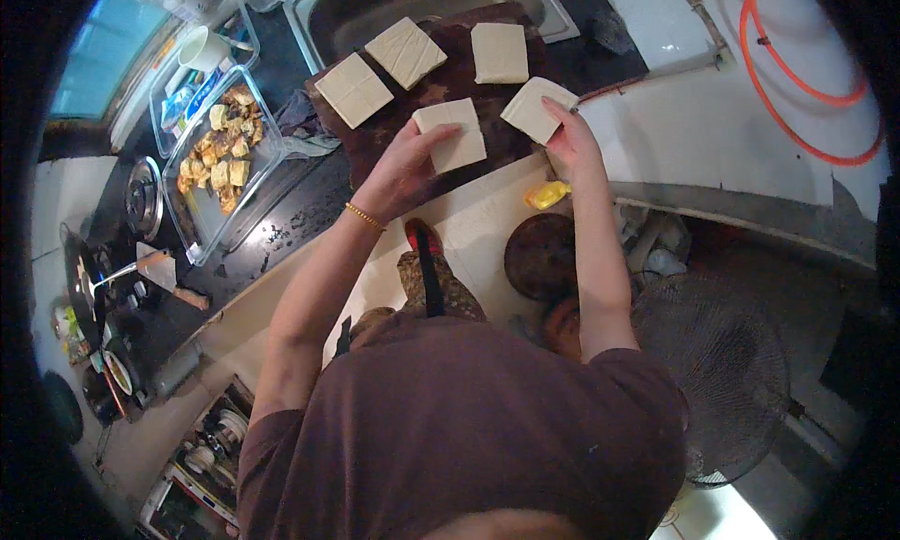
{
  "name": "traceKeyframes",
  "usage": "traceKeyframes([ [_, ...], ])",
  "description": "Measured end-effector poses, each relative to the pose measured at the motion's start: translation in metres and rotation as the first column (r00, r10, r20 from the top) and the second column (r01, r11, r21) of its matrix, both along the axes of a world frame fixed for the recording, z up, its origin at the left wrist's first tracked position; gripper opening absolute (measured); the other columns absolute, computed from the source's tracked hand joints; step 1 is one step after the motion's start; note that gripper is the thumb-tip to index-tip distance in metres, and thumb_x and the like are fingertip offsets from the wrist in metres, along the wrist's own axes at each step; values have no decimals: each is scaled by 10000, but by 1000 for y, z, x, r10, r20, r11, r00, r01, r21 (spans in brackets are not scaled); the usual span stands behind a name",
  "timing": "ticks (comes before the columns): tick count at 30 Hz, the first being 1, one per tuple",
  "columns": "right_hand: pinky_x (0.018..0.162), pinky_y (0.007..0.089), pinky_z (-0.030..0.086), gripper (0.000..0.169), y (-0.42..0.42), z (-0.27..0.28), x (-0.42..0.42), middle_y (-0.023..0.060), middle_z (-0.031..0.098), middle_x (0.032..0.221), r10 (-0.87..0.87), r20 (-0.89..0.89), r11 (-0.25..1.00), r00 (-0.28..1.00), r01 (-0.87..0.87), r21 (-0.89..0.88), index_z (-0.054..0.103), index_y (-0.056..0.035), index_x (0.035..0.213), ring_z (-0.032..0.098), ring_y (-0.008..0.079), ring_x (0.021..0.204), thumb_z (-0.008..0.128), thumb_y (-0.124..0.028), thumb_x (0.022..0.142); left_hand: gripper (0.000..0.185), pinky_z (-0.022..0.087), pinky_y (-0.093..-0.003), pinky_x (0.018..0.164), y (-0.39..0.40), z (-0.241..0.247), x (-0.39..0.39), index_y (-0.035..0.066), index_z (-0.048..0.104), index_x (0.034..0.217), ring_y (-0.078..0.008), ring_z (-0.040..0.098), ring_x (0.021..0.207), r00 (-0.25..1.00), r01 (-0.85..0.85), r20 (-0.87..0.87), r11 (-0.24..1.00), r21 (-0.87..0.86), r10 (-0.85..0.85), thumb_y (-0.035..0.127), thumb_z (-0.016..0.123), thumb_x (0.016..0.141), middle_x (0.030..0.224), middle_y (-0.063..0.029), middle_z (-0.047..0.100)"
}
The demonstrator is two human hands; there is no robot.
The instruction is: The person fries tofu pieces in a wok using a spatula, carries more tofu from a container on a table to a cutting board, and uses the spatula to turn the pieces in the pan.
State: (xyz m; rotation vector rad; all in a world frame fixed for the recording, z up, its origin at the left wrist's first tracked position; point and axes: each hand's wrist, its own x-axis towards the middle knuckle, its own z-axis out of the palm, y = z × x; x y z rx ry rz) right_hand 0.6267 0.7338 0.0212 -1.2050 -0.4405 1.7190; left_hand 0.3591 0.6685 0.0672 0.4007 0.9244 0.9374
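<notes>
My left hand (402, 162) grips a flat, pale square slab of tofu (463, 145) by its left side, the thumb lying across the top. A second slab (529, 110) is in my right hand (578, 140), thumb on top, tilted at the board's right edge. Both are over a dark brown cutting board (460, 72) by the sink; whether they touch it is hard to tell. Farther back on the board lie a left slab (354, 90), a middle slab (406, 53) with creases on its face, and a right slab (500, 53).
Behind the board is a steel sink (337, 21). Left on the black counter (281, 213) stands a clear container (211, 216) with browned, cut pieces (223, 146). Nearby lie a scraper (158, 267) and a pot lid (144, 199). A fan (710, 371) stands at my right.
</notes>
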Motion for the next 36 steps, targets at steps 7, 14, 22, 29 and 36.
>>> traceKeyframes([
  [7,839,319,484,504,-5,1,-9,135,576,1129,-157,419,961,894,40,275,476,29,1195,577,199,1017,715,-162,795,373,554,-354,802,21,-10,28,35,494,1153,-182,628,959,997,65,-46,997,41,-63,120,671,836,1091,-87,610],
  [14,934,358,413,548,-5,-8,-11,203,545,1183,-137,675,952,725,-92,291,463,83,1198,541,251,1054,691,-233,814,475,528,-356,761,45,-58,33,-15,519,1074,-197,639,887,699,339,-715,892,301,-24,263,739,757,982,-126,648],
  [22,924,385,431,471,-28,-13,13,176,442,1302,-633,765,717,117,-283,637,482,-50,1288,495,283,1115,636,-248,889,1061,449,-483,874,20,-27,68,-46,137,1424,-420,505,1073,412,179,-895,949,261,169,99,764,581,1181,-265,530],
  [29,911,371,441,362,-22,77,-106,143,507,1273,-635,656,532,409,-384,755,475,-14,1275,516,259,1082,554,-128,941,1043,345,-466,1021,-43,-4,25,-13,138,1438,-416,381,1211,321,249,-817,790,560,479,123,777,625,1320,-263,353],
  [36,895,333,424,317,-104,123,-257,91,520,1148,-291,641,328,710,-555,764,498,-31,1240,516,199,1007,494,-61,924,722,416,-434,955,-193,6,-70,-29,332,1344,-389,479,1148,512,243,-775,802,545,371,140,697,745,1230,-231,479],
])
